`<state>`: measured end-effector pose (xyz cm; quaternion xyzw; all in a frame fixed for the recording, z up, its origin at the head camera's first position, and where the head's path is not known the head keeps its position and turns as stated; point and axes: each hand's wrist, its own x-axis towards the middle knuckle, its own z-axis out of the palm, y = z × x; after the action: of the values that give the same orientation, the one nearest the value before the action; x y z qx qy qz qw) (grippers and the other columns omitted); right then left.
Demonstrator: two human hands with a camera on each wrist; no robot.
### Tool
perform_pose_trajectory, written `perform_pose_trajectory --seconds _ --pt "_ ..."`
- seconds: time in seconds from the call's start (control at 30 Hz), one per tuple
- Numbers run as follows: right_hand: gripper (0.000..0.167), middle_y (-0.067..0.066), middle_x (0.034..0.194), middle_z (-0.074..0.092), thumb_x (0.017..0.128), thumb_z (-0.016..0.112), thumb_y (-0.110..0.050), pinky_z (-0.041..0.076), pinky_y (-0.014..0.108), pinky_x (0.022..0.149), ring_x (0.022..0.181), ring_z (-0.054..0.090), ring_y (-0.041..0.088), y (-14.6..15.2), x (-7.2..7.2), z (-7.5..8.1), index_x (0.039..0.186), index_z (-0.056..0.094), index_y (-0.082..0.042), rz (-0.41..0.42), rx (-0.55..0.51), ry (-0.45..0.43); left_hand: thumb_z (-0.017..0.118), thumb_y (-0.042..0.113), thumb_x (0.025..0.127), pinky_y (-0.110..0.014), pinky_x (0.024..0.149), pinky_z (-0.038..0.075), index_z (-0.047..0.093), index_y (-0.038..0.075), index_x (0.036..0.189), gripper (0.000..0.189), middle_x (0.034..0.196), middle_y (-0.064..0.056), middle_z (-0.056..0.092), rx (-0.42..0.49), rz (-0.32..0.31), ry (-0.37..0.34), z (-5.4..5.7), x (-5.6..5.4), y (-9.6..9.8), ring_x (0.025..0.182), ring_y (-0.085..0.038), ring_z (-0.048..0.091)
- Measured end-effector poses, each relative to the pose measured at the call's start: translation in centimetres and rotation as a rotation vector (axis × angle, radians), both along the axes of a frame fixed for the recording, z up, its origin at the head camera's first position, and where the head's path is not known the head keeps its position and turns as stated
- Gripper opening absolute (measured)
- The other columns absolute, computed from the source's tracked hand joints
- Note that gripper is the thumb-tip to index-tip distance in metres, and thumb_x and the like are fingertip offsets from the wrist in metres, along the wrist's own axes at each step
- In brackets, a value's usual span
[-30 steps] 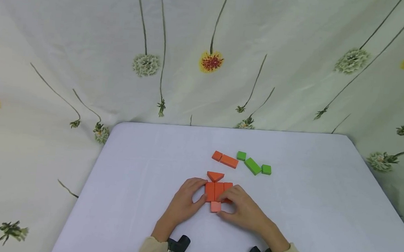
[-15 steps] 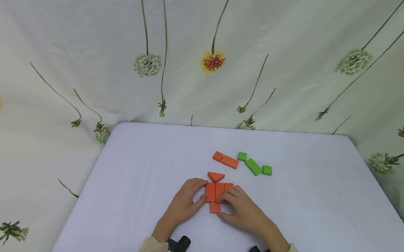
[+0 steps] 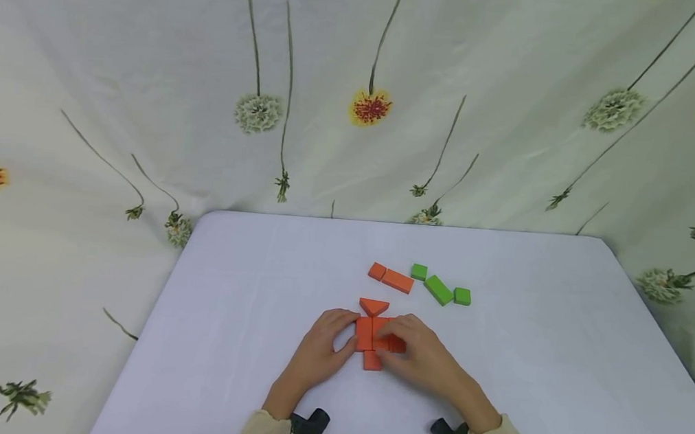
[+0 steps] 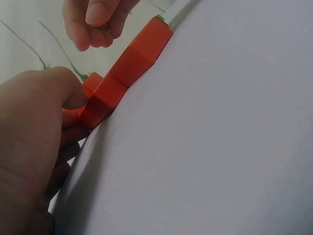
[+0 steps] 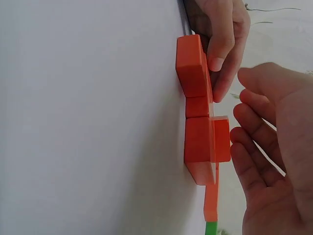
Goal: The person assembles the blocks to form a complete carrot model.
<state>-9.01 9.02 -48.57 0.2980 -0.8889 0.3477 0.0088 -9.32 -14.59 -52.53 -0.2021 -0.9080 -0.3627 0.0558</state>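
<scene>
Orange blocks [image 3: 365,336] butted together on white table [image 3: 243,270], left hand [image 3: 319,349] curled against their left edge, some fingertips hidden, right hand [image 3: 421,356] loosely spread above, gripping nothing, partly masking them.

In front of me the pale table [image 3: 243,270] stretches away to two rounded far corners. Behind it I see a whitish curtain [image 3: 333,29] printed with yellow flowers [image 3: 370,109] red at the middle, fluffy white flowers [image 3: 258,113] and long thin stems [image 3: 289,88].
</scene>
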Motion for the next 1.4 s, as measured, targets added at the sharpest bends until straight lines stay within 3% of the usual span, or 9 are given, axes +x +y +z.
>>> perform_pose_trajectory --seconds 0.43,0.63,0.9,1.4 --pt "0.029 0.001 0.109 0.074 0.089 0.081 -0.014 0.061 0.042 0.090 0.104 0.068 0.023 -0.6 -3.4 0.9 0.116 0.074 -0.010 -0.096 -0.068 0.065 0.070 0.017 0.097 -0.042 0.110 0.051 0.065 0.009 0.137 0.041 0.135 -0.006 0.065 0.005 -0.029 -0.015 0.6 0.1 -0.1 0.131 -0.024 0.056" --pt "0.032 0.003 0.118 0.073 0.091 0.079 -0.017 0.059 0.046 0.095 0.111 0.068 0.026 -0.9 -5.0 1.0 0.122 0.073 -0.009 -0.177 -0.066 0.008 0.070 0.017 0.097 -0.042 0.110 0.051 0.064 0.009 0.137 0.041 0.135 -0.006 0.064 0.009 -0.033 -0.014 0.4 0.1 -0.1 0.131 -0.024 0.056" --pt "0.035 0.008 0.123 0.071 0.093 0.077 -0.018 0.058 0.046 0.098 0.116 0.066 0.028 -1.3 -7.4 1.2 0.126 0.070 -0.007 -0.221 -0.049 -0.057 0.070 0.017 0.097 -0.041 0.108 0.053 0.064 0.010 0.137 0.041 0.134 -0.005 0.064 0.002 -0.026 -0.004 0.2 0.1 -0.2 0.129 -0.022 0.057" --pt "0.041 0.012 0.127 0.071 0.093 0.075 -0.021 0.058 0.045 0.097 0.117 0.062 0.030 -2.3 -11.2 0.3 0.131 0.068 -0.006 -0.291 0.070 -0.089 0.072 0.017 0.096 -0.041 0.107 0.053 0.064 0.010 0.137 0.042 0.134 -0.005 0.065 -0.002 -0.015 -0.012 0.4 0.3 -0.2 0.129 -0.023 0.057"
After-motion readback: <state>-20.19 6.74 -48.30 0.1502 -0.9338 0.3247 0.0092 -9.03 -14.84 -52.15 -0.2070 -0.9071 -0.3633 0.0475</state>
